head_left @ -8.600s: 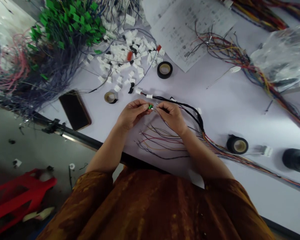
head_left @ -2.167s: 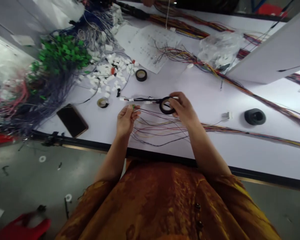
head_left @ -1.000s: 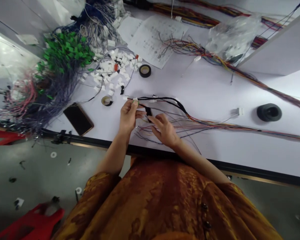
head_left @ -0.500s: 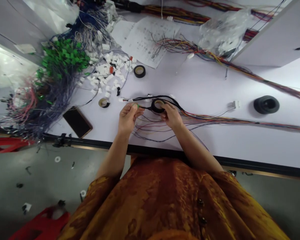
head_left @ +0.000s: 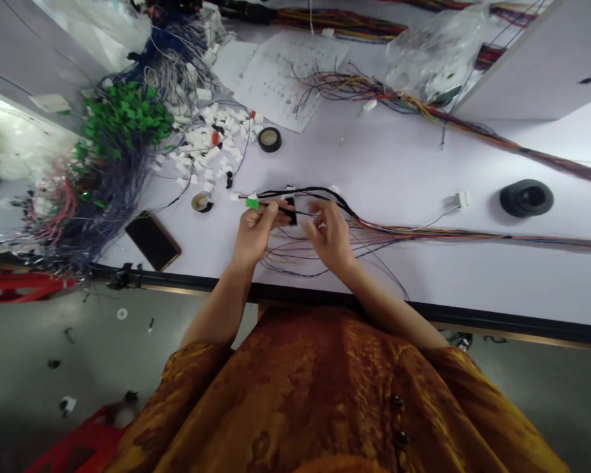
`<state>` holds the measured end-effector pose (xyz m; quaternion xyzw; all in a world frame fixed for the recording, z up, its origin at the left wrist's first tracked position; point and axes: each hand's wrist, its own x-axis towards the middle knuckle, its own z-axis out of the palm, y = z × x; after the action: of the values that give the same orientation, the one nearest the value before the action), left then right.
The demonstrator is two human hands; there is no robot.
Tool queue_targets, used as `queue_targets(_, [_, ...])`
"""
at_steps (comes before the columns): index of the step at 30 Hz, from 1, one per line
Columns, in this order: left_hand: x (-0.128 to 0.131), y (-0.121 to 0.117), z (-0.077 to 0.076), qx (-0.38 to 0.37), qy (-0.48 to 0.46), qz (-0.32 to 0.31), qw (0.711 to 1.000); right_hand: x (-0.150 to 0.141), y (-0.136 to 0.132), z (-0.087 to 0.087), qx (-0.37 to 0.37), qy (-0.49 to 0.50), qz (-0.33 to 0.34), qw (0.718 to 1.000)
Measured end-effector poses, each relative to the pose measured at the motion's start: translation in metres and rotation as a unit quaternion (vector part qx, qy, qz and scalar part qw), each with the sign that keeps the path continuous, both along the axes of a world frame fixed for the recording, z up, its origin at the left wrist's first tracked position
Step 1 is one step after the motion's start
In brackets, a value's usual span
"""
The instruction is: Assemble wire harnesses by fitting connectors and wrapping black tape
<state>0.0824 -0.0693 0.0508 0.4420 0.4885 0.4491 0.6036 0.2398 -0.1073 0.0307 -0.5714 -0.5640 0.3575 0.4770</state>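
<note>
A thin black-wrapped wire with a green connector at its left end is pinched between the thumb and fingers of my left hand. Just past those fingertips a black tape roll shows almost edge-on, partly covered by the fingers. My right hand is at the wire's right-hand part, its fingers curled but apart and a little blurred. Whether they touch the wire I cannot tell. Behind both hands curves a black-sheathed cable branch of the harness, and loose thin wires fan out beneath them.
On the left lie a phone, green connectors and white connectors. Other tape rolls sit beyond my hands. A wire bundle runs right, below a thick black roll. Printed sheets lie at the back.
My right hand has let go of the black tape roll, which has turned edge-on and sits by my left fingertips. The green connector now sticks out left of my left hand.
</note>
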Motion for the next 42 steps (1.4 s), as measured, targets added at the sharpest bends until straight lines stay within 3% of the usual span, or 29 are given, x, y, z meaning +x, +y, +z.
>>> queue_targets(3, [0.004, -0.011, 0.010, 0.097, 0.076, -0.038, 0.992, -0.002, 0.035, 0.000, -0.137, 0.150, -0.032, 0.979])
queue_targets(5, [0.007, -0.010, 0.006, 0.131, 0.086, 0.002, 0.988, 0.000, 0.042, -0.003, -0.185, 0.186, -0.009, 0.965])
queue_targets(8, [0.009, 0.003, -0.006, 0.091, 0.062, 0.081, 0.991, 0.010, 0.015, -0.006, -0.078, 0.085, 0.035, 0.993])
queue_targets(10, [0.010, 0.010, -0.009, 0.036, 0.031, 0.084, 0.995, 0.015, -0.009, -0.006, 0.009, -0.005, 0.061, 0.998])
queue_targets(12, [0.012, 0.010, -0.005, 0.018, 0.004, 0.056, 0.998, 0.015, -0.018, -0.004, 0.029, -0.006, 0.037, 0.999])
queue_targets(14, [0.014, 0.004, 0.002, 0.042, 0.004, 0.002, 0.999, 0.011, -0.006, -0.003, -0.015, 0.093, -0.019, 0.995])
queue_targets(17, [0.014, -0.005, 0.005, 0.093, 0.026, -0.045, 0.994, 0.010, 0.025, -0.008, -0.124, 0.287, -0.057, 0.948])
queue_targets(19, [0.012, -0.005, -0.004, 0.099, 0.022, -0.009, 0.995, 0.017, 0.036, -0.016, -0.165, 0.365, -0.057, 0.914])
queue_targets(21, [0.009, -0.001, -0.018, 0.091, 0.010, 0.038, 0.995, 0.027, 0.034, -0.025, -0.167, 0.384, -0.054, 0.906])
queue_targets(24, [0.010, 0.007, -0.033, 0.077, 0.024, -0.014, 0.997, 0.040, 0.021, -0.035, -0.148, 0.354, -0.029, 0.923])
queue_targets(27, [0.020, 0.013, -0.035, 0.066, 0.062, -0.094, 0.991, 0.044, 0.004, -0.035, -0.118, 0.284, -0.007, 0.952])
queue_targets(30, [0.030, 0.013, -0.027, 0.046, 0.049, -0.036, 0.997, 0.041, -0.020, -0.026, -0.032, 0.093, 0.006, 0.995])
queue_targets(33, [0.034, 0.004, -0.016, 0.004, -0.002, 0.003, 1.000, 0.038, -0.039, -0.017, 0.036, -0.080, 0.030, 0.996])
queue_targets(36, [0.035, -0.011, -0.004, 0.090, 0.048, -0.055, 0.993, 0.037, -0.027, -0.013, 0.038, -0.018, -0.021, 0.999])
queue_targets(39, [0.038, -0.021, 0.001, 0.238, 0.146, -0.137, 0.951, 0.038, 0.004, -0.016, -0.064, 0.124, -0.052, 0.989])
queue_targets(40, [0.040, -0.021, 0.000, 0.256, 0.153, -0.130, 0.946, 0.040, 0.010, -0.017, -0.091, 0.143, -0.046, 0.985])
queue_targets(42, [0.042, -0.015, -0.006, 0.229, 0.130, -0.065, 0.962, 0.045, 0.007, -0.020, -0.086, 0.111, -0.030, 0.990])
